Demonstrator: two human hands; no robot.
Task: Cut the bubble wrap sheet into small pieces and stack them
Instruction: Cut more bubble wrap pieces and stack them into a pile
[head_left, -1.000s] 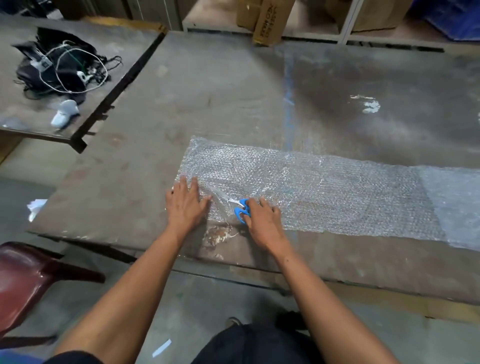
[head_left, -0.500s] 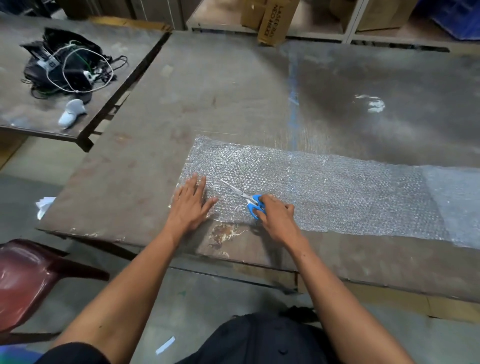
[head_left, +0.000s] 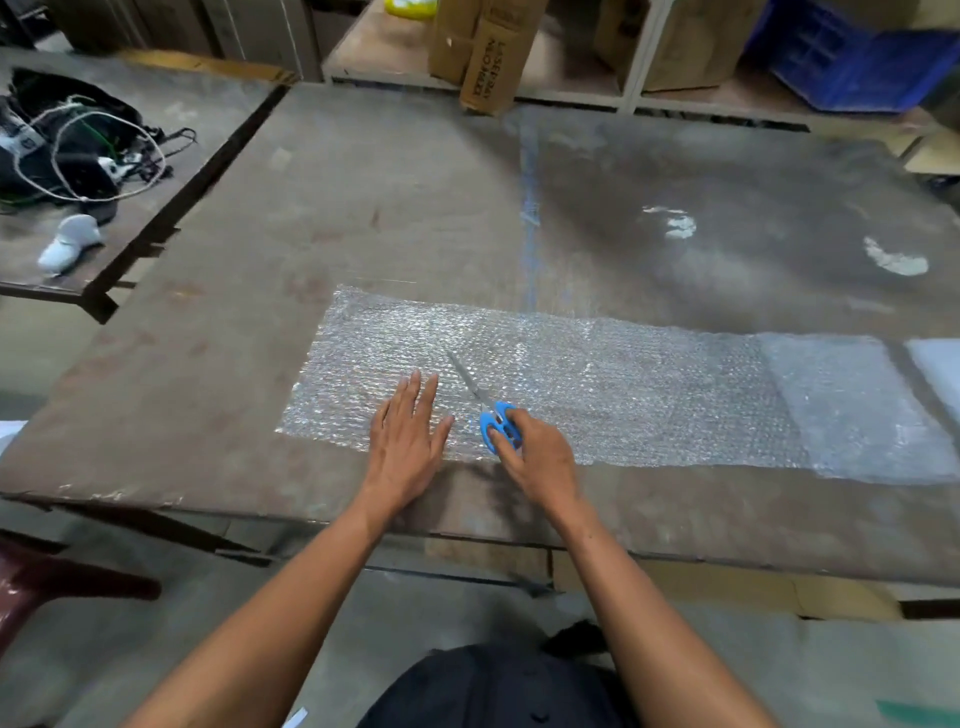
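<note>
On the counter (head_left: 675, 171), left hand (head_left: 405, 441) lies flat on the light, limp, slippery sheet (head_left: 597, 384); right hand (head_left: 540, 457) grips scissors (head_left: 488, 410), blades apparently closed.

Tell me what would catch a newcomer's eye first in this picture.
Probably the blue-handled scissors, gripped by the right hand near the table's front edge, blades lying on the bubble wrap. That long shiny sheet runs across the worn brown top toward the right. The left hand lies flat on it just left of the blades.
</note>
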